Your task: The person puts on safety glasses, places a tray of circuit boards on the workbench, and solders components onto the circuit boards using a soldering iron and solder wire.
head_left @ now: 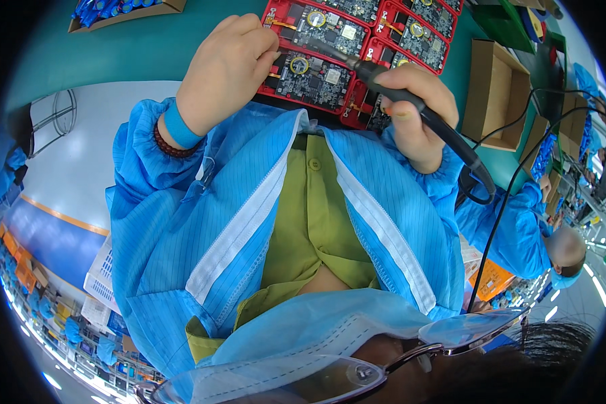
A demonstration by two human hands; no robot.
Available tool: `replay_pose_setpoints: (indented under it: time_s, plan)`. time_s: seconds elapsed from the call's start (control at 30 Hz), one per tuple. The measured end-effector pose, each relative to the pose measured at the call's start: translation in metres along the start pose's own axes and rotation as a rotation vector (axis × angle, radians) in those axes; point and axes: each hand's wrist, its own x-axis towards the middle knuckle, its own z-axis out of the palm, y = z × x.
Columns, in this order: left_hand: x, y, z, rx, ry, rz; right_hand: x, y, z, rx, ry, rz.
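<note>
My right hand (421,111) grips the black handle of a soldering iron (366,70), its cable trailing off to the right. The iron's metal tip points left over a circuit board (337,37) with a round yellow-rimmed part, seated in a red tray (363,40). At the tray's left edge my left hand (227,67) is closed, thumb and fingers pinched together beside a small orange flex strip (281,24). Whatever lies in that pinch is hidden. A nearer board (314,82) sits just below the tip, and several similar boards fill the other tray pockets.
A cardboard box (495,94) stands on the green tabletop (148,50) at the right, with black cables running past it. Blue cylindrical parts fill another carton (124,15) at the far left. A co-worker in blue (512,225) sits to the right.
</note>
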Motion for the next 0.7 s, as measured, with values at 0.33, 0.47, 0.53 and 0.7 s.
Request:
replay_pose_setpoints:
  time_s: [0.33, 0.47, 0.53, 0.7]
  plan:
    - [0.003, -0.006, -0.002, 0.050, 0.021, 0.018, -0.002, -0.010, -0.020, 0.218, 0.405, 0.050]
    - [0.003, -0.007, -0.012, 0.095, 0.008, 0.058, -0.003, -0.008, -0.030, 0.226, 0.488, 0.024]
    - [-0.001, -0.011, -0.016, 0.073, 0.059, 0.056, -0.004, -0.005, -0.035, 0.268, 0.506, 0.027]
    - [0.006, -0.029, -0.053, 0.083, 0.363, 0.080, -0.020, -0.001, -0.050, 0.261, 0.562, 0.015]
